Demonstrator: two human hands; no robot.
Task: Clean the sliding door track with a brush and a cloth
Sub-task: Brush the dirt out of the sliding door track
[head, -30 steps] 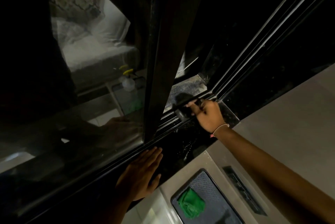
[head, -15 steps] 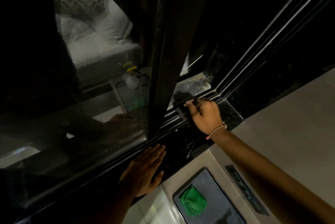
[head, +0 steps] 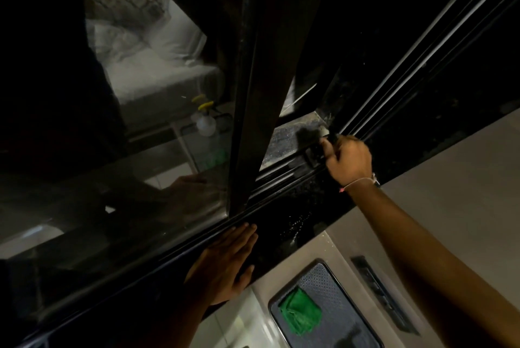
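The dark sliding door track (head: 281,178) runs diagonally from lower left to upper right, with pale dust on it. My right hand (head: 349,160) is closed around a small dark brush (head: 315,155) whose head rests in the track grooves just right of the door's dark upright frame (head: 253,122). My left hand (head: 225,263) lies flat, fingers together, on the black sill beside the track. A crumpled green cloth (head: 299,315) lies on a grey perforated tray (head: 334,285) on the floor near me.
The glass door panel (head: 126,150) fills the left and reflects a white spray bottle with a yellow trigger (head: 205,119) and a bed. Light floor tiles (head: 450,193) spread to the right. A dark slotted strip (head: 382,300) lies beside the tray.
My right hand and the brush have slid up along the track toward the upper right. My left hand stays flat on the sill.
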